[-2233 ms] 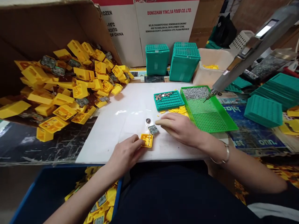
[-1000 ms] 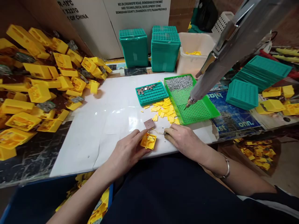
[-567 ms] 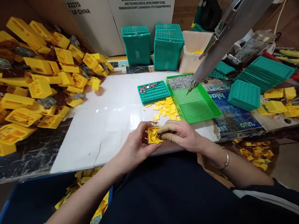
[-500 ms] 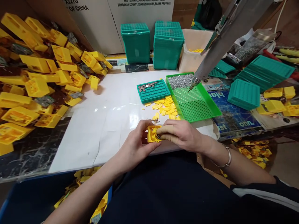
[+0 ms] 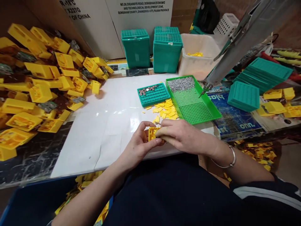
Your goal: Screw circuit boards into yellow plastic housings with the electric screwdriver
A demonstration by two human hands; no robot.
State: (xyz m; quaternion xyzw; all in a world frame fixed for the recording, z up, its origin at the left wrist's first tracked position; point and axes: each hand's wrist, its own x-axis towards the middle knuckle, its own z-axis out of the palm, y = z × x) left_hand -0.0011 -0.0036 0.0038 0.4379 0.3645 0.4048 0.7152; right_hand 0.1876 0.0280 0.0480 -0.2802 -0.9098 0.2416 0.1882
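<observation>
Between my hands, near the front edge of the white work surface, is a small yellow plastic housing with its hollow side facing up. My left hand grips it from the left, thumb along the near side. My right hand has covered fingertips pressed into the housing's right part; they hide whatever they hold there. Just beyond lie loose yellow plastic pieces. A teal tray with small round metal discs sits behind them.
A green tray holds many small screws at its far end; an electric screwdriver hangs over it. Yellow housings are heaped at left. Stacked teal trays and a white bin stand behind. More teal trays lie at right.
My right fingers have moved further over the housing, and the dark round part seen at them earlier is now hidden. My left thumb has shifted right. The view has tilted slightly upward.
</observation>
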